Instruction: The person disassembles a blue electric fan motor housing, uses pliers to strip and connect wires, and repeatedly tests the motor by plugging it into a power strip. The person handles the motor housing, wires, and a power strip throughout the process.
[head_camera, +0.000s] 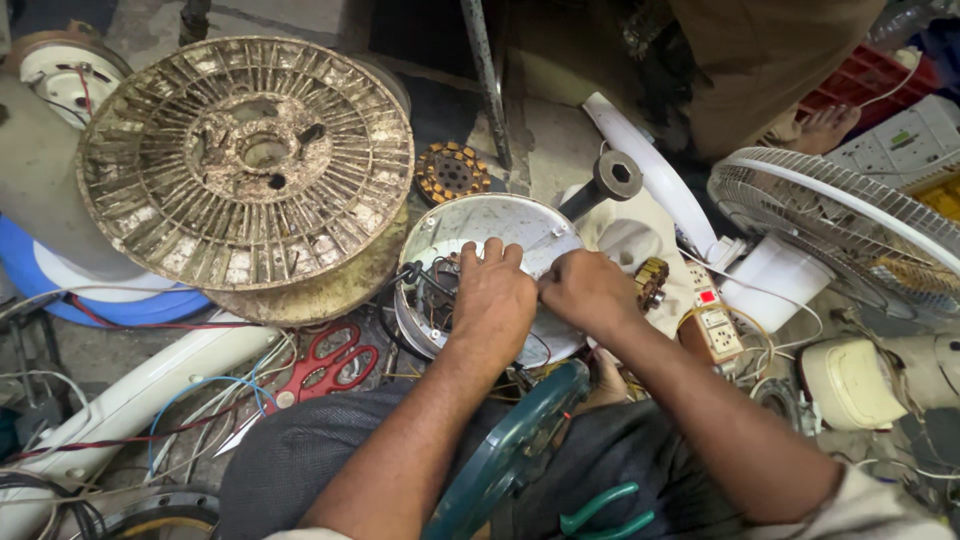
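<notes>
Head view shows left hand (490, 300) pressing flat, fingers apart, on the round motor housing (500, 225), while right hand (585, 290), just beside, pinches its rim; judged mid-disassembly, needing a steady hold.

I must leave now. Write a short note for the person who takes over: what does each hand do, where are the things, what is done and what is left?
Left hand: lies flat on the round metal fan motor housing, fingers spread, steadying it.
Right hand: pinched at the housing's middle; what it grips is hidden.
Things: the housing sits before the knees, wires showing at its left edge. Red scissors lie to the left, green pliers on the lap, a power strip to the right.
Done: housing partly open.
Left: cannot tell.
</notes>
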